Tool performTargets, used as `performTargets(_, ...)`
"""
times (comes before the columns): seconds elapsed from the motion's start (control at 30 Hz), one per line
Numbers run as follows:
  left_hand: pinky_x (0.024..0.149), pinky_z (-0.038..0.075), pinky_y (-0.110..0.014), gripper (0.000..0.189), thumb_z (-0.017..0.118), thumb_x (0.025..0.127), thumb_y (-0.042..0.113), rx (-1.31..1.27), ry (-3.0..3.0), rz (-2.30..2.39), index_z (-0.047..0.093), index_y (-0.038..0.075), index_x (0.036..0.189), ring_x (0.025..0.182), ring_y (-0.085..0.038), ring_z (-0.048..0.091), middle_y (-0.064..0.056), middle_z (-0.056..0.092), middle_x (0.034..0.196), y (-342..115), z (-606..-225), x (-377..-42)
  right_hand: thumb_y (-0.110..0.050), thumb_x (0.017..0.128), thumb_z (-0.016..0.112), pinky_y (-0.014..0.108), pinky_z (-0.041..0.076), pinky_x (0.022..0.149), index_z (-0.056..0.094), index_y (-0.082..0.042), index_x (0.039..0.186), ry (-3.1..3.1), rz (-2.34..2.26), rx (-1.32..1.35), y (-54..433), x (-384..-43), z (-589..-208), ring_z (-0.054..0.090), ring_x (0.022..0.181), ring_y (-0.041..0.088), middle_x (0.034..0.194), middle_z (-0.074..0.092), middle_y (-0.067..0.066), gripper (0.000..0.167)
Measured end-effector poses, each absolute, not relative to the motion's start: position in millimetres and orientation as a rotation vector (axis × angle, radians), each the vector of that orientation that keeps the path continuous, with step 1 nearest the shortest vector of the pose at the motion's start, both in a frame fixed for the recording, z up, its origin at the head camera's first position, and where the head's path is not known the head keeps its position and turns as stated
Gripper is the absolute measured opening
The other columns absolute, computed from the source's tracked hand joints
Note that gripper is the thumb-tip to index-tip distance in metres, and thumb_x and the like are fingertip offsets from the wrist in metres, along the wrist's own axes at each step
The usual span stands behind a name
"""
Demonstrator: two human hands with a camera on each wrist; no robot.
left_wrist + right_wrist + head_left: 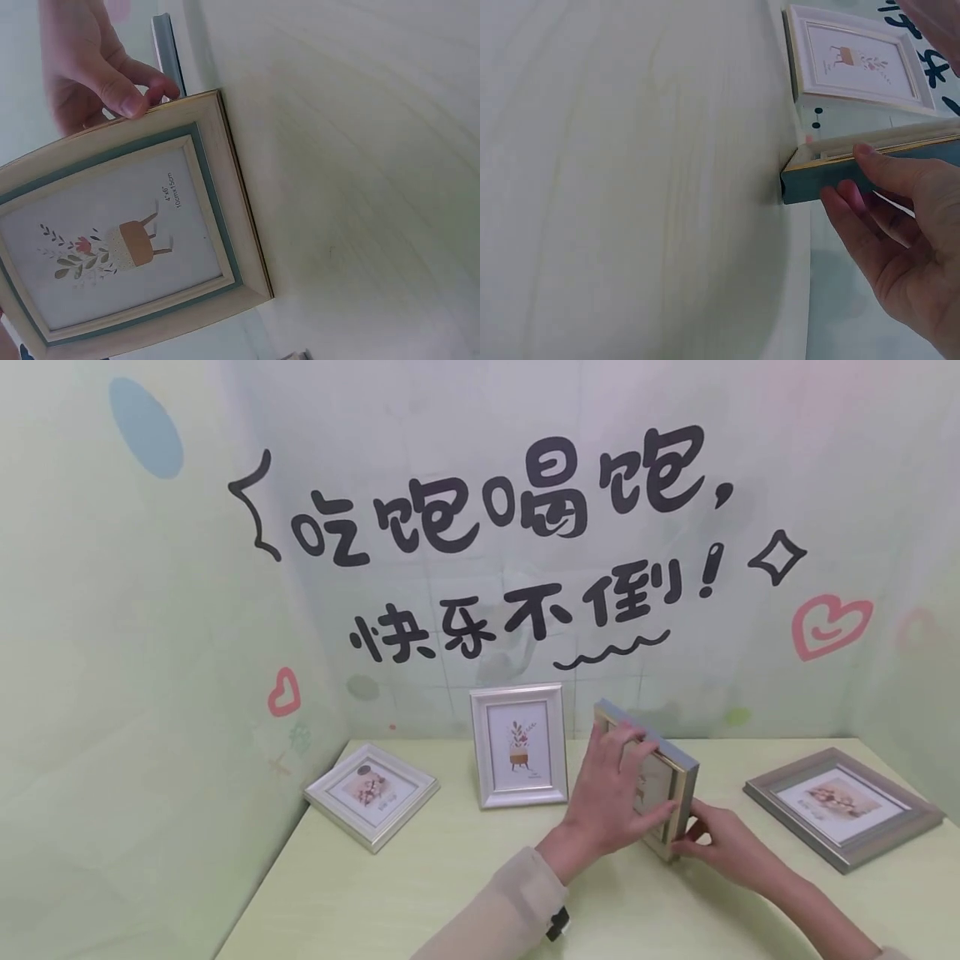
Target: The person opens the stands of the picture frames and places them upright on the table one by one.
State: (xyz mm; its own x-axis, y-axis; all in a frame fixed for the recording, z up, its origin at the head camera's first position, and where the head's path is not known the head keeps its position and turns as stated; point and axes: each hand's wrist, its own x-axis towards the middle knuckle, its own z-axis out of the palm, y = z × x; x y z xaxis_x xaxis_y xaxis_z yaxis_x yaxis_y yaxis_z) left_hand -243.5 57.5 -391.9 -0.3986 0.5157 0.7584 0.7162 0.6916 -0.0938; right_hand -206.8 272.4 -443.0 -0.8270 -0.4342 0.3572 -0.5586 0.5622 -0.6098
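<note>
Both hands are at a cream picture frame (217, 142) with a teal inner band, blue-green sides and a plant-pot print, upright on the tabletop and angled in the head view. My left hand (606, 789) reaches across its front, fingertips at the upper edge and thumb toward the right side. Lower down, my right hand (723, 843) pinches that right side; the right wrist view has the thumb on the front edge and fingers behind. Most of the print is covered by the left hand in the head view. Just left stands a white picture frame (480, 752).
A silvery-white frame (416, 793) lies face up at the table's left. Toward the right lies a larger grey-brown frame (843, 856), also face up. Behind the pale green table (360, 902) hangs a printed backdrop (465, 427) with black lettering; side panels flank it.
</note>
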Motion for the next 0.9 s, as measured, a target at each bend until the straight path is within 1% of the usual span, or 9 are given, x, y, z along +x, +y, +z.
performTargets(0.17,0.121,0.029,-0.053,0.089,0.069,0.074,0.072,-0.919,-2.052,-0.25,0.041,0.013,0.134,0.133,-0.019,0.042,-0.007,0.042,0.139,57.7,-393.2,-245.0,-0.013,0.081,0.08,0.021,0.052,0.058,0.059,0.004,0.118,-2.675,1.069,0.774,260.9,-200.2,-439.6,0.062,0.072,-0.004,0.092,0.074,0.01,0.046)
performTargets(0.33,0.119,0.034,-0.051,0.09,0.072,0.072,0.071,-0.942,-2.006,-0.238,0.041,0.009,0.128,0.129,-0.02,0.045,-0.01,0.042,0.136,54.7,-392.0,-248.9,-0.019,0.078,0.083,0.021,0.054,0.06,0.062,-0.003,0.114,-2.722,0.986,0.71,252.3,-198.5,-434.7,0.067,0.074,0.001,0.09,0.074,0.005,0.045)
performTargets(0.43,0.119,0.036,-0.045,0.088,0.072,0.072,0.07,-0.977,-1.971,-0.222,0.041,0.007,0.125,0.125,-0.021,0.046,-0.011,0.042,0.133,50.9,-389.9,-252.1,-0.019,0.077,0.084,0.021,0.056,0.062,0.061,-0.006,0.113,-2.736,0.988,0.701,247.4,-198.3,-434.4,0.069,0.076,0.005,0.09,0.074,0.003,0.044)
performTargets(0.53,0.117,0.039,-0.035,0.086,0.071,0.072,0.069,-1.033,-1.932,-0.205,0.041,0.006,0.123,0.118,-0.02,0.047,-0.011,0.044,0.127,44.8,-386.4,-256.4,-0.018,0.078,0.083,0.022,0.058,0.065,0.061,-0.005,0.113,-2.74,1.017,0.712,243.1,-197.9,-435.6,0.07,0.077,0.006,0.09,0.074,0.003,0.044)
performTargets(0.6,0.111,0.044,-0.029,0.086,0.072,0.07,0.07,-1.071,-1.904,-0.197,0.042,0.007,0.12,0.113,-0.018,0.048,-0.01,0.046,0.122,39.6,-383.4,-259.8,-0.018,0.079,0.083,0.022,0.058,0.066,0.06,-0.004,0.115,-2.734,1.027,0.725,240.5,-197.5,-435.8,0.069,0.077,0.005,0.089,0.074,0.001,0.045)
performTargets(0.67,0.101,0.048,-0.024,0.086,0.072,0.068,0.071,-1.103,-1.889,-0.182,0.041,0.007,0.116,0.107,-0.017,0.047,-0.009,0.045,0.116,34.5,-380.2,-263.0,-0.018,0.079,0.083,0.023,0.058,0.067,0.059,-0.004,0.117,-2.721,1.026,0.747,238.4,-197.3,-435.4,0.069,0.078,0.004,0.089,0.074,-0.001,0.047)
performTargets(0.77,0.088,0.05,-0.02,0.087,0.071,0.067,0.074,-1.13,-1.895,-0.132,0.037,0.008,0.114,0.101,-0.017,0.044,-0.008,0.042,0.112,29.5,-376.2,-266.8,-0.018,0.079,0.083,0.024,0.058,0.067,0.059,-0.007,0.116,-2.7,1.021,0.775,236.3,-197.3,-434.5,0.069,0.078,0.003,0.087,0.072,-0.005,0.046)
performTargets(0.83,0.084,0.048,-0.019,0.087,0.069,0.067,0.075,-1.141,-1.911,-0.098,0.036,0.009,0.113,0.1,-0.018,0.042,-0.007,0.041,0.111,28.3,-374.1,-268.4,-0.018,0.079,0.083,0.024,0.058,0.067,0.058,-0.008,0.114,-2.692,1.029,0.79,235.3,-197.4,-434.5,0.068,0.078,0.002,0.086,0.071,-0.006,0.044)
performTargets(0.9,0.084,0.047,-0.02,0.085,0.067,0.068,0.076,-1.149,-1.931,-0.062,0.035,0.01,0.113,0.1,-0.018,0.041,-0.007,0.039,0.112,28.1,-372.8,-268.8,-0.019,0.08,0.082,0.023,0.058,0.067,0.058,-0.008,0.114,-2.694,1.056,0.807,234.9,-197.5,-435.2,0.067,0.078,0.001,0.086,0.07,-0.007,0.043)
